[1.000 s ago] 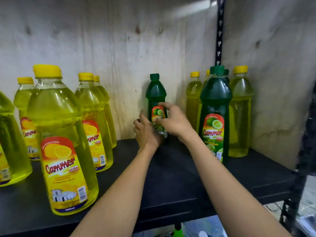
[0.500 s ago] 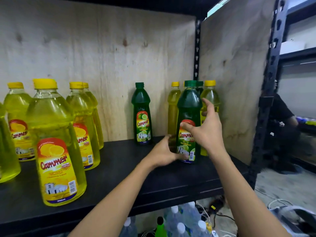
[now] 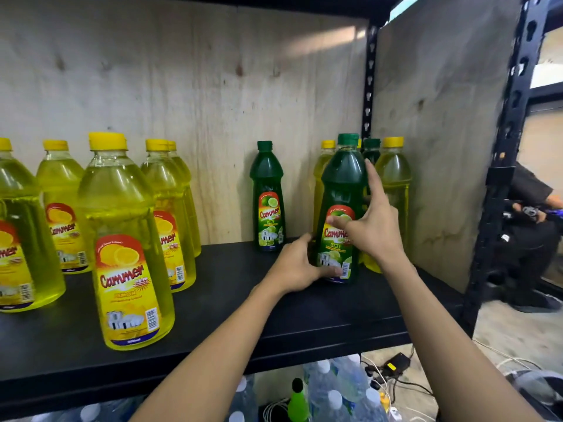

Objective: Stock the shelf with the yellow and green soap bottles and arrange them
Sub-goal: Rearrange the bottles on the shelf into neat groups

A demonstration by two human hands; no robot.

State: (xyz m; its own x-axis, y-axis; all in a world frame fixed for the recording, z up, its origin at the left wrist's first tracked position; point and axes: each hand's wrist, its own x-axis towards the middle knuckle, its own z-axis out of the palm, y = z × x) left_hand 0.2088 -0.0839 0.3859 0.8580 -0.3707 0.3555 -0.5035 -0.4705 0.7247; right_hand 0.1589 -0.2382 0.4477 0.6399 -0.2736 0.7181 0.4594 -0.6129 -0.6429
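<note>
Green bottle (image 3: 341, 190), upright on shelf (image 3: 219, 303), right of centre. Base clasped by left hand (image 3: 300, 264); label and right flank pinched by right hand (image 3: 370, 228), forefinger straight up. Just behind, slim yellow bottles (image 3: 394, 184); second green bottle (image 3: 267, 196) at centre; large yellow bottles (image 3: 128, 239) at left.

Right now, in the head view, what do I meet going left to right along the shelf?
Leftmost yellow bottle, front yellow bottle, lone green bottle, left hand, big green bottle, rightmost yellow bottle, seated person.
</note>
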